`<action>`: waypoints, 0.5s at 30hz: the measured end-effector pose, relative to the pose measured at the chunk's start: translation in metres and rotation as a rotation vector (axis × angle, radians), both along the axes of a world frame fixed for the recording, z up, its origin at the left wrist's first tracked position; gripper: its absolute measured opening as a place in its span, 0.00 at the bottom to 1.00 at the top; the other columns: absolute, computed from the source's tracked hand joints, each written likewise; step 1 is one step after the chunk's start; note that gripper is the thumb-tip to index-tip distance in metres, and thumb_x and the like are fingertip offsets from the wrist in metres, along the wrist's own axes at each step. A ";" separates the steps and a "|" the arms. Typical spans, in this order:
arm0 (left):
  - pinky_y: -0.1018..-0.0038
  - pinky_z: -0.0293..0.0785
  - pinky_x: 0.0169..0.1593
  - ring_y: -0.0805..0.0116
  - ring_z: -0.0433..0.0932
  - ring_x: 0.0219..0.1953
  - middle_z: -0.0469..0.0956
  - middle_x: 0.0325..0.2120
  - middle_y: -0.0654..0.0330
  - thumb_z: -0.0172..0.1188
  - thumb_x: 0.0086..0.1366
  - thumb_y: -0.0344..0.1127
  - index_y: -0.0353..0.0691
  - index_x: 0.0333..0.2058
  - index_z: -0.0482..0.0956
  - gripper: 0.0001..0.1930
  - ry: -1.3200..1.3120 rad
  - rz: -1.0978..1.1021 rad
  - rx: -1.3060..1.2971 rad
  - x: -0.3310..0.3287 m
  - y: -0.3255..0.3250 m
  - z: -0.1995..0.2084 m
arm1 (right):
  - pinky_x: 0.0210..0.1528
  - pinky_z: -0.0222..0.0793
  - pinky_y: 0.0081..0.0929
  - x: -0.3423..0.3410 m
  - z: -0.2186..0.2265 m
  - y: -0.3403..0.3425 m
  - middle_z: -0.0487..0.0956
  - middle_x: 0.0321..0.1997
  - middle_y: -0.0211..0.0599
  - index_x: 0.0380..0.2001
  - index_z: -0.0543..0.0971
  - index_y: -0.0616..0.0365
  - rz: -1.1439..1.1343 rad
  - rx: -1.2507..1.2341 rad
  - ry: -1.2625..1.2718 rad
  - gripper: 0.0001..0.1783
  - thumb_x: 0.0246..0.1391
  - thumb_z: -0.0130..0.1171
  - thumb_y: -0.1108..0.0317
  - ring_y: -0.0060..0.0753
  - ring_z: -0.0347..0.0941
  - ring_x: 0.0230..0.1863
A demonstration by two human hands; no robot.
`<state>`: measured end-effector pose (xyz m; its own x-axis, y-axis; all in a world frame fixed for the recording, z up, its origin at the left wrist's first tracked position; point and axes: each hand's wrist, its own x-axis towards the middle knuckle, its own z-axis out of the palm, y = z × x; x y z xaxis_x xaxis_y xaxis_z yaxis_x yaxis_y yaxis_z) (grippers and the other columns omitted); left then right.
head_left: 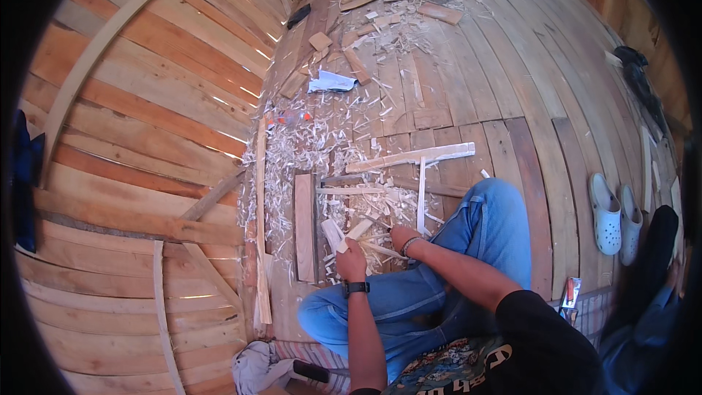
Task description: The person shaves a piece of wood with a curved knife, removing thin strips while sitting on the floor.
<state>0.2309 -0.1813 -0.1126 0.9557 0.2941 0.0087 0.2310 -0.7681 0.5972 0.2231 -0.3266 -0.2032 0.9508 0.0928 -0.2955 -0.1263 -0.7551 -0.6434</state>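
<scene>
Pale wood in a short, flat piece (333, 233) juts from our bare left hand (352, 262), in front of our crossed, blue-jeaned legs (486, 223); that grip is clenched around the wood's lower end, which the hand hides. Our bare right hand (404, 238) curls near thin, pale wooden strips (383, 250), and we cannot tell whether its grip grasps anything. Curled, whitish wood shavings (300, 148) hide parts of the brown plank floor (545, 110) ahead. At the right rim, another person (643, 300) is blurred and cut off. On our left, a long, pale batten (262, 234) and the slatted wooden wall (168, 146) bound the space; more room for moving lies rightward, where the floor runs towards two light-grey perforated clogs (605, 213).
</scene>
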 end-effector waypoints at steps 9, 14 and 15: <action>0.54 0.69 0.34 0.43 0.75 0.31 0.77 0.27 0.44 0.42 0.60 0.52 0.35 0.31 0.78 0.25 -0.068 0.024 0.018 0.002 0.007 -0.002 | 0.39 0.71 0.39 0.006 0.018 0.007 0.77 0.35 0.54 0.34 0.73 0.63 -0.037 0.032 0.050 0.12 0.48 0.50 0.66 0.49 0.75 0.38; 0.55 0.69 0.36 0.44 0.75 0.33 0.77 0.29 0.44 0.41 0.60 0.51 0.34 0.33 0.77 0.24 0.039 0.042 0.012 0.002 -0.002 0.010 | 0.40 0.71 0.40 0.014 0.011 -0.001 0.77 0.37 0.52 0.34 0.75 0.63 0.025 -0.001 0.095 0.14 0.48 0.53 0.64 0.49 0.75 0.39; 0.57 0.68 0.38 0.44 0.75 0.35 0.76 0.30 0.44 0.41 0.61 0.49 0.33 0.34 0.77 0.24 0.059 0.017 0.018 0.000 0.002 0.012 | 0.40 0.71 0.40 0.007 0.017 0.005 0.77 0.38 0.50 0.34 0.76 0.62 -0.009 0.016 0.061 0.14 0.48 0.53 0.63 0.48 0.75 0.40</action>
